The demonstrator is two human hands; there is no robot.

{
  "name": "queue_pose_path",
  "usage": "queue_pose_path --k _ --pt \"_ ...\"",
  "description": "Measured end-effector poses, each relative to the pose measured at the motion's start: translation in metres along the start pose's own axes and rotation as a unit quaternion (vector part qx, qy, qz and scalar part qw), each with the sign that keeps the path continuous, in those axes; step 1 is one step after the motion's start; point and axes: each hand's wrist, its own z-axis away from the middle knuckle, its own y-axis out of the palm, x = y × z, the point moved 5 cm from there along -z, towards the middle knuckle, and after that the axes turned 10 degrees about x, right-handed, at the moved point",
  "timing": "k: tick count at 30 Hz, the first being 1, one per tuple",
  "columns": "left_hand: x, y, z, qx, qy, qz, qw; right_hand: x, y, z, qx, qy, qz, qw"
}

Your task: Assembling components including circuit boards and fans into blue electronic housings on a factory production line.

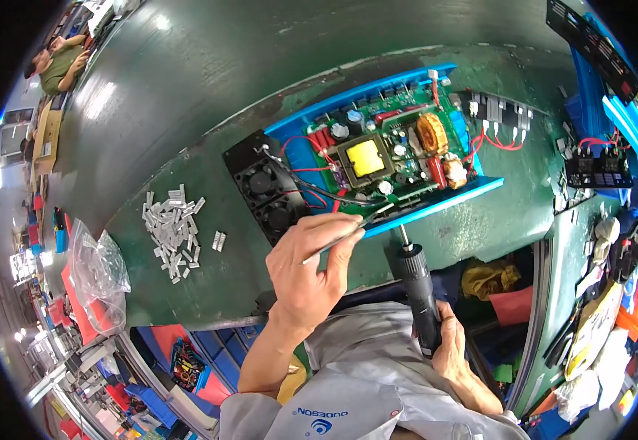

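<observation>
My left hand (311,268) grips thin metal tweezers (355,229) whose tips reach the near edge of a green circuit board (388,147) seated in a blue metal case (436,202). The board carries a yellow transformer (365,158), a copper coil (432,132) and red wires. Two black fans (267,192) stand at the case's left end, just above my left hand. My right hand (452,345) holds a black electric screwdriver (415,290) upright, its bit pointing at the case's near rail.
A pile of several small grey metal clips (174,231) lies left on the green bench (187,110). A clear plastic bag (100,275) sits at the bench's left edge. Black parts with red wires (597,165) and blue cases (590,88) crowd the right. Another person (58,66) sits far left.
</observation>
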Motion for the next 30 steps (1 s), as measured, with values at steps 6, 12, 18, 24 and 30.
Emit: queue_pose_path --k 6,12,18,24,30 --pt "-0.003 -0.001 -0.003 -0.016 0.026 -0.011 0.999 0.007 -0.003 0.002 -0.009 -0.044 0.138 0.989" --pt "0.002 0.003 -0.001 -0.026 0.003 -0.052 0.998 0.006 -0.003 -0.001 0.002 -0.031 0.081 0.996" --pt "-0.003 0.006 0.002 -0.024 -0.003 -0.083 0.996 0.010 -0.002 -0.001 0.021 -0.001 0.035 0.999" --pt "-0.002 0.007 0.006 -0.030 -0.011 -0.080 0.996 0.014 -0.004 -0.004 0.037 -0.006 0.043 0.998" --pt "-0.002 0.008 0.002 -0.032 -0.014 -0.091 0.995 0.023 -0.008 -0.011 0.044 0.017 0.024 0.999"
